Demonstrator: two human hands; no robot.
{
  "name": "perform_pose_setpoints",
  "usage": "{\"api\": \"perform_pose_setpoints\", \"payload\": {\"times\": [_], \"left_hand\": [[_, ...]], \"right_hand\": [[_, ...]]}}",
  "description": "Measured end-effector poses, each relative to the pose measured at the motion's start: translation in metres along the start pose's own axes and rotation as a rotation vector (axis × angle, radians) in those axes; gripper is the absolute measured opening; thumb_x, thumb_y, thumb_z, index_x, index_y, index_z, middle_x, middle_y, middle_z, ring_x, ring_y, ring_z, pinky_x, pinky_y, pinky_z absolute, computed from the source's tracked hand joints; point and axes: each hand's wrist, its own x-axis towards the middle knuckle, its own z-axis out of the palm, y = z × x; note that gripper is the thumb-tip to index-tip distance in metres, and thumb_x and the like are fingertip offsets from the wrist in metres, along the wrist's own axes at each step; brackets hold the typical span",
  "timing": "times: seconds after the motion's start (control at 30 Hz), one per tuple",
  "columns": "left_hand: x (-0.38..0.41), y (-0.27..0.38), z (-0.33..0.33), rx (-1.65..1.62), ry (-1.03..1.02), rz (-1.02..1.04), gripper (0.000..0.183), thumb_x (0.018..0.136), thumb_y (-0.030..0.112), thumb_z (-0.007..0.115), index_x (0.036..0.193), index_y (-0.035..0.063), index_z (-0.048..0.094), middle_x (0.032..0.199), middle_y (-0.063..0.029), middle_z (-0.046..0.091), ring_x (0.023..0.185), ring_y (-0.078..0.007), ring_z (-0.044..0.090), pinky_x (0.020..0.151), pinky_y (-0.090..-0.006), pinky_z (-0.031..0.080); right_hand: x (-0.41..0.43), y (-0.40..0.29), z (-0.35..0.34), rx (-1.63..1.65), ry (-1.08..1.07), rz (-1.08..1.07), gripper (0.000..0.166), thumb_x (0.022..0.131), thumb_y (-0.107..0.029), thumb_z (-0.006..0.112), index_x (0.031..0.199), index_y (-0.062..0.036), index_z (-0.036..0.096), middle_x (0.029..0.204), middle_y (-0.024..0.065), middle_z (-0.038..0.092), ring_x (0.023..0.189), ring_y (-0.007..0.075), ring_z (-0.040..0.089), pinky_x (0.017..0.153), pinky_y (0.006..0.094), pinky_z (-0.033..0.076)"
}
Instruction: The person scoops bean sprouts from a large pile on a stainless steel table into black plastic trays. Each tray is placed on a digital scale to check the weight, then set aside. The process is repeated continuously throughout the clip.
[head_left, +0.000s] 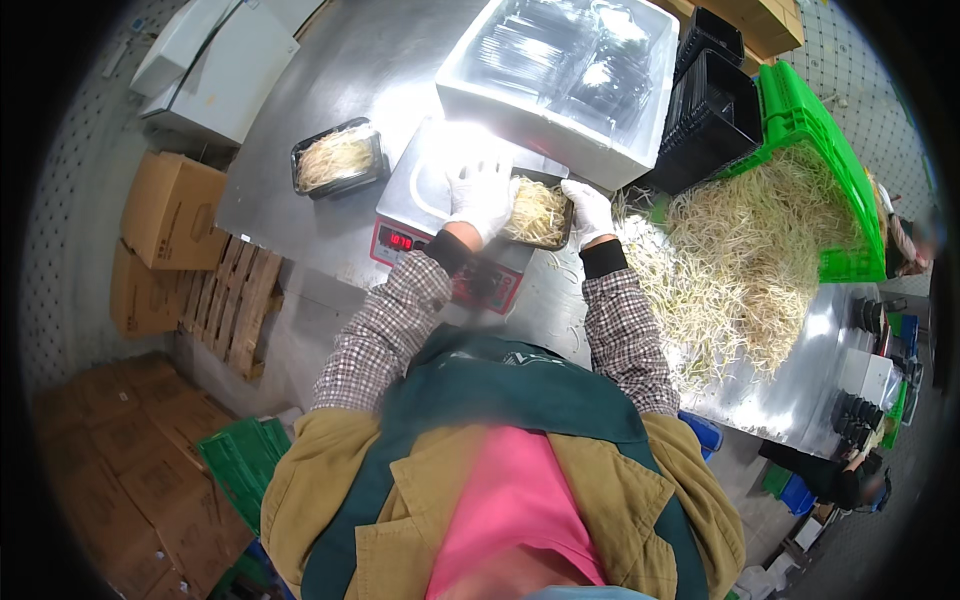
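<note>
A black plastic tray of bean sprouts (537, 212) rests at the right side of a digital scale (409, 187) with a lit red display. My right hand (589, 210), in a white glove, grips the tray's right edge. My left hand (480, 196), also gloved, lies over the scale with its fingers spread, at the tray's left edge; whether it presses on the sprouts is unclear. A second black tray filled with sprouts (335, 159) stands on the steel table to the left. Loose bean sprouts (739, 262) lie heaped on the right.
A white foam box (540, 124) holding film-covered black trays stands behind the scale. Stacked empty black trays (709, 120) and a tipped green crate (814, 112) are at the back right. Cardboard boxes (169, 210) and a wooden pallet (232, 300) stand left. Other people work at the far right.
</note>
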Motion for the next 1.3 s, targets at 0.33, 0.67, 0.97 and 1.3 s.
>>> {"api": "perform_pose_setpoints", "payload": {"times": [0.33,0.67,0.97,1.3], "left_hand": [[-0.009,0.005,-0.005,-0.08,-0.001,-0.054,0.044,0.095,0.036,0.052,0.133,0.0156,0.053,0.132,-0.0118,0.055,0.129,-0.0349,0.044,0.096,-0.0607,0.039],[-0.004,-0.066,0.035,-1.564,-0.074,-0.635,0.029,0.092,0.023,0.065,0.106,-0.0014,0.067,0.101,-0.0067,0.068,0.09,-0.0169,0.064,0.08,-0.033,0.051],[-0.018,-0.127,-0.055,-1.275,0.136,-0.708,0.028,0.088,0.017,0.068,0.109,-0.0009,0.068,0.109,-0.0095,0.069,0.103,-0.0139,0.061,0.09,-0.0292,0.048],[0.032,-0.287,-0.047,0.14,-0.049,-0.496,0.07,0.1,0.052,0.037,0.152,0.0058,0.031,0.159,-0.0155,0.028,0.147,-0.0355,0.023,0.116,-0.0608,0.019]], "right_hand": [[-0.072,0.006,0.023,-1.013,0.281,-0.309,0.039,0.097,-0.038,0.057,0.119,-0.0057,0.06,0.096,0.0238,0.069,0.09,0.0426,0.067,0.077,0.0466,0.052],[-0.071,0.003,0.025,-0.886,0.269,-0.448,0.031,0.097,-0.03,0.06,0.108,-0.0023,0.066,0.084,0.0195,0.068,0.073,0.0344,0.065,0.069,0.0384,0.051],[-0.038,-0.011,0.081,-0.704,-0.234,-0.451,0.036,0.1,-0.017,0.054,0.129,0.0041,0.057,0.117,0.0197,0.067,0.109,0.0243,0.063,0.097,0.0324,0.046],[0.061,0.072,0.358,-0.613,-0.448,-0.472,0.031,0.1,-0.029,0.05,0.115,-0.0082,0.068,0.092,0.0103,0.07,0.08,0.0215,0.064,0.074,0.0369,0.053]]}}
